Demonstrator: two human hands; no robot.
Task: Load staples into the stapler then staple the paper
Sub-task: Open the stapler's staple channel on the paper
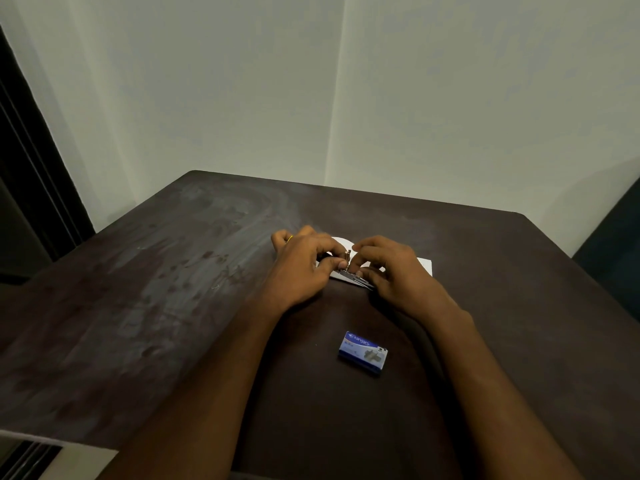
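The box of staples (363,353) lies closed on the tabletop (173,289), nearest the person, between the two forearms and well behind both hands. Farther out, the left hand (304,268) and the right hand (391,271) meet over the stapler (353,277), which rests on a sheet of white paper (424,265) spread under and just beyond the right hand. The left hand pinches the stapler's upper end between thumb and fingertips; the right hand grips it from the other side, fingers curled over the body and low metal part. A small brassy piece shows between the two thumbs, but it is too small to tell whether it is a strip of staples or part of the mechanism. Judging from this, the loading step seems under way: the stapler looks opened or being worked, and whether staples are seated cannot be told. Closing it and stapling the paper appear left to do.
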